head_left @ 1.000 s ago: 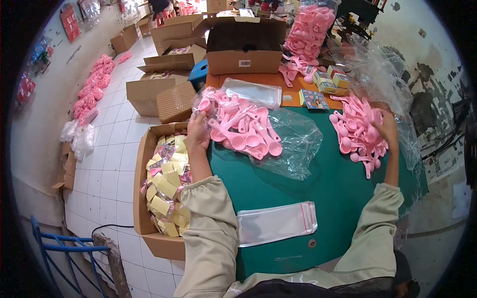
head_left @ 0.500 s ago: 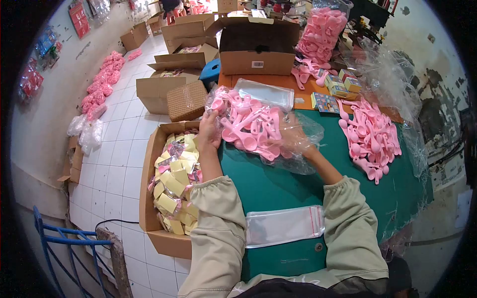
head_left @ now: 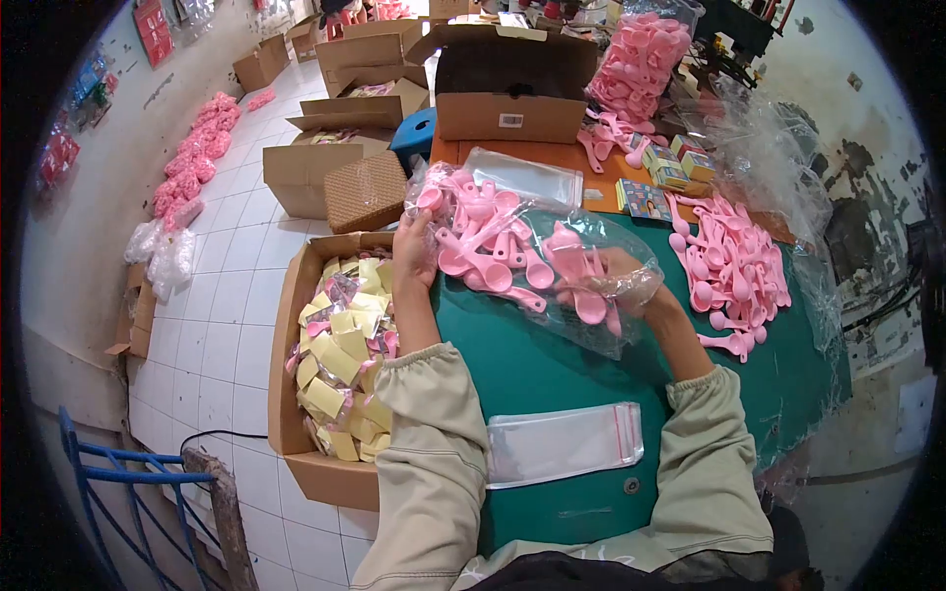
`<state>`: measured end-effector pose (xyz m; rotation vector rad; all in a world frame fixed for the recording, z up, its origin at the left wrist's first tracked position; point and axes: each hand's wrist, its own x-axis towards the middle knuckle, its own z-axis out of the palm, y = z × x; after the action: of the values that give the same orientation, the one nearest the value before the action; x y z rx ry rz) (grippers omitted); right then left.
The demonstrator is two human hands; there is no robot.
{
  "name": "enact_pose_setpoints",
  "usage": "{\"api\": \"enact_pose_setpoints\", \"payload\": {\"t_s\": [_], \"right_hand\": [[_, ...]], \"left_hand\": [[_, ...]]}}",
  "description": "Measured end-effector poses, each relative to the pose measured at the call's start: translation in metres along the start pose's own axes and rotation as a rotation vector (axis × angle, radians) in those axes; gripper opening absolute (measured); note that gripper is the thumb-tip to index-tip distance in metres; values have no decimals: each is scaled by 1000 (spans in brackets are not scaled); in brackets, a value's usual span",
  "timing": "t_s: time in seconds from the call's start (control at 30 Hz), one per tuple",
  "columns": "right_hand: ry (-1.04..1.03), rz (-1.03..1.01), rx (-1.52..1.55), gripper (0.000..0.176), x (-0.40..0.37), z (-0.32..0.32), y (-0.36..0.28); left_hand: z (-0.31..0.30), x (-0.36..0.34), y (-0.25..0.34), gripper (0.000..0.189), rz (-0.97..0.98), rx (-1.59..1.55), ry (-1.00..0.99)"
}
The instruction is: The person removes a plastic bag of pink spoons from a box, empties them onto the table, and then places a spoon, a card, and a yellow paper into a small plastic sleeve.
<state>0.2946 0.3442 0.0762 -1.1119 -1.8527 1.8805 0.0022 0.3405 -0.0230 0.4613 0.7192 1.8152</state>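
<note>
A clear plastic bag [head_left: 616, 241] full of pink plastic spoons [head_left: 483, 231] lies tilted over the far part of the green tabletop [head_left: 562, 369]. My left hand [head_left: 415, 248] is closed on the bag's left side. Inside the bag's mouth, my right hand [head_left: 626, 281] is closed round a cluster of the spoons, its fingers partly covered by film and spoons. A loose heap of pink spoons [head_left: 734, 261] rests at the right. Flat clear packaging sleeves [head_left: 565, 445] lie in front of me.
At the left stands an open carton [head_left: 330, 480] filled with small packets bearing yellow cards. More cartons [head_left: 510, 116], a woven box [head_left: 367, 192], and a blue stool [head_left: 414, 136] stand beyond. Small card stacks [head_left: 645, 200] and another bag of spoons [head_left: 641, 64] sit at the back right.
My right hand has moved right inside the bag, drawing a cluster of spoons apart from the rest. My left hand keeps its hold on the bag with little movement.
</note>
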Motion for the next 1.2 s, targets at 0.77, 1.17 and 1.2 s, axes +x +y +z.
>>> {"api": "enact_pose_setpoints", "payload": {"t_s": [0.77, 1.17, 1.2], "right_hand": [[-41, -227, -650, 22, -85, -88, 14], [354, -321, -983, 35, 72, 3, 34], [437, -380, -757, 33, 92, -1, 56]], "left_hand": [[4, -5, 1, 39, 42, 149, -38], [18, -15, 9, 42, -6, 5, -135], [18, -12, 8, 42, 1, 0, -128]]}}
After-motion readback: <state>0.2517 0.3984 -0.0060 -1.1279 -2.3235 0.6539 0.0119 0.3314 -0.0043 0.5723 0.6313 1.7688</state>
